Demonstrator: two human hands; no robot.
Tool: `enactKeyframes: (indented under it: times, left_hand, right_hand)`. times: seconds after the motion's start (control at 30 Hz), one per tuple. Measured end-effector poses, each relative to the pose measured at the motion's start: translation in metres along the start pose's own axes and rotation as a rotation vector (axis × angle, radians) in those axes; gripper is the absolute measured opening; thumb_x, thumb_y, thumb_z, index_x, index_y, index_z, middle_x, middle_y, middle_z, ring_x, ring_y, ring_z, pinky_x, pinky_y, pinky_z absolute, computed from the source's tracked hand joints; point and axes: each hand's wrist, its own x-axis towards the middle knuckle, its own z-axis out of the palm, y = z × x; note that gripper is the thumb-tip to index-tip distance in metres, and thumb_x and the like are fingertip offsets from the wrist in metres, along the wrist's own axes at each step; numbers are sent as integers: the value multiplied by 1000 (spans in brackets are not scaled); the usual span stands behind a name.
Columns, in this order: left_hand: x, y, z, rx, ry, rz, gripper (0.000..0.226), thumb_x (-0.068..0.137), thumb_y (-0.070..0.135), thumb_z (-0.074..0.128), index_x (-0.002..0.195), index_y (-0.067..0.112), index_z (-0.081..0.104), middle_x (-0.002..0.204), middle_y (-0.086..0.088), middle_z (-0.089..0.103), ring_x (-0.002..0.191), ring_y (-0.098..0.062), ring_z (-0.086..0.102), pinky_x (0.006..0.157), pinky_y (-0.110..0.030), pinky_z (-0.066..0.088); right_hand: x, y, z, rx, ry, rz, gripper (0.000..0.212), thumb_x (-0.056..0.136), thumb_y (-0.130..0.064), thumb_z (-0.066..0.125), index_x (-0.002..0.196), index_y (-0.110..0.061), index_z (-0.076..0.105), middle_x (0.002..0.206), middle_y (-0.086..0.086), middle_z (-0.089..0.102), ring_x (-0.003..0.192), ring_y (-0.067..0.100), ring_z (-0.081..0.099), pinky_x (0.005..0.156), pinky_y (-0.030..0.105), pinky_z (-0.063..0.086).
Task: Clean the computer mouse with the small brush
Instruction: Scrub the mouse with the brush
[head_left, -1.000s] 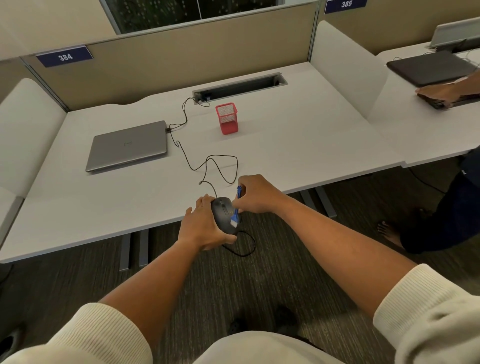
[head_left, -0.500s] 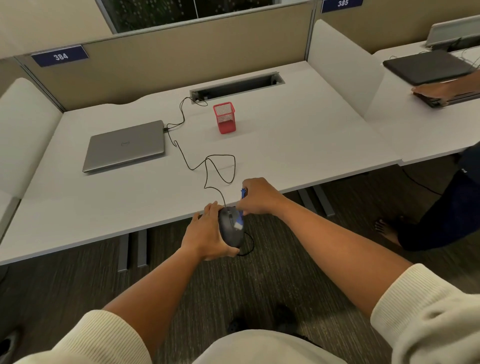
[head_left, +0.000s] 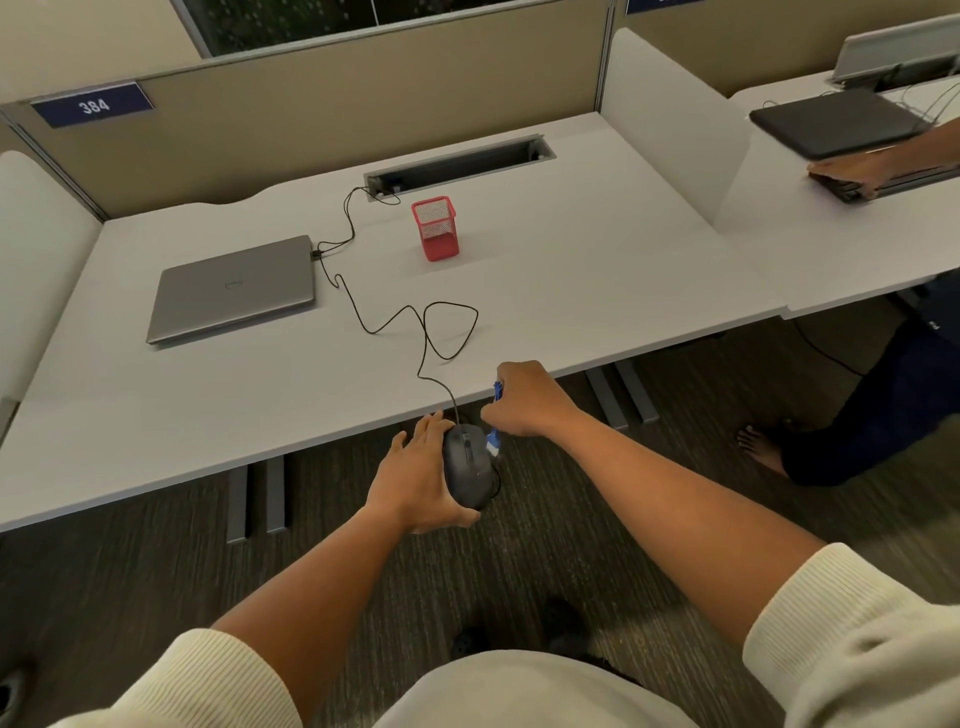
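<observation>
Left hand (head_left: 415, 480) fingers wrapped around black wired mouse (head_left: 467, 465), held in air just off near edge of white table (head_left: 571, 291), right hand (head_left: 524, 402) fingers gripping small blue brush (head_left: 495, 423), its white bristle end touching mouse's front right side, cable (head_left: 426, 332) looping back across table.

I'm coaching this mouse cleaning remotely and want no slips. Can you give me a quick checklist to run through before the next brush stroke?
1. Mouse held firmly: ok, the left hand cups it from its left side, off the desk edge.
2. Brush in grip: ok, the right hand is curled round its blue handle.
3. Bristles on the mouse: ok, the white tip meets the right front edge.
4. Cable slack: ok, it lies in loose loops on the desk.
5. Cable clear of the brush: ok, it leaves the mouse's front, left of the bristles.
6. Dirt left on the mouse: cannot tell, too small.
</observation>
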Motion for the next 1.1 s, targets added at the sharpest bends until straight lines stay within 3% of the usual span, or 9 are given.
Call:
enactKeyframes:
  times: [0.13, 0.23, 0.33, 0.5, 0.67, 0.83, 0.93, 1.03, 1.1]
  left_hand:
    - [2, 4, 7, 11, -14, 14, 132, 48, 75, 79, 154, 23, 21, 163, 0, 23, 149, -23, 23, 123, -44, 12]
    - [1, 9, 9, 10, -9, 15, 132, 49, 74, 81, 154, 23, 20, 165, 0, 19, 151, -22, 18, 124, -44, 9]
    - [-3, 11, 11, 1, -17, 9, 131, 48, 73, 81, 154, 24, 20, 165, 0, 18, 151, -21, 17, 124, -46, 11]
    - [-8, 13, 16, -5, -16, -13, 131, 49, 72, 82, 154, 24, 20, 165, 0, 18, 151, -22, 17, 124, -46, 10]
    - [-11, 16, 22, -11, -12, -11, 130, 49, 72, 82, 153, 25, 20, 165, 0, 18, 150, -21, 19, 124, -47, 13]
    - [-14, 22, 26, -25, -9, -34, 131, 49, 73, 82, 154, 25, 20, 164, 0, 20, 149, -26, 21, 120, -46, 13]
    - [-17, 27, 28, -41, 4, -46, 130, 49, 72, 83, 153, 26, 21, 163, 1, 21, 147, -28, 26, 120, -46, 16]
    - [-20, 29, 30, -40, 12, -53, 129, 49, 72, 83, 153, 26, 21, 163, 1, 21, 146, -29, 28, 119, -46, 20]
    - [-22, 30, 31, -50, 17, -62, 128, 49, 71, 83, 152, 26, 21, 163, 1, 22, 145, -30, 29, 119, -48, 22]
  right_hand:
    - [-6, 0, -1, 253, -110, 27, 21, 77, -19, 70, 79, -12, 50, 73, 3, 52, 68, 16, 50, 61, 30, 40]
    - [-9, 4, 4, 114, -118, 7, 19, 77, -18, 69, 81, -11, 52, 77, 5, 56, 73, 21, 58, 61, 29, 42]
    - [-12, 9, 5, -67, -3, -27, 17, 79, -17, 66, 82, -12, 50, 74, 1, 48, 65, 16, 48, 53, 23, 35]
    - [-15, 5, 5, 116, -123, -36, 18, 78, -21, 68, 83, -10, 55, 78, 7, 57, 69, 18, 53, 62, 31, 42]
    - [-18, 11, 8, -111, -25, -66, 16, 79, -18, 67, 84, -12, 52, 71, 0, 48, 62, 13, 47, 53, 23, 35]
    - [-15, 10, 1, 147, -101, -20, 19, 76, -20, 69, 79, -12, 53, 75, 4, 54, 68, 17, 51, 61, 32, 42]
    - [-17, 15, 3, 55, -144, -32, 18, 77, -19, 68, 79, -13, 52, 73, 3, 53, 66, 16, 49, 60, 27, 40]
    - [-18, 23, 2, -84, -11, -57, 18, 78, -16, 65, 76, -14, 47, 70, 1, 49, 60, 12, 45, 51, 22, 32]
    - [-16, 24, -2, -43, -3, -72, 15, 78, -16, 66, 80, -12, 51, 71, 1, 51, 62, 13, 48, 52, 22, 35]
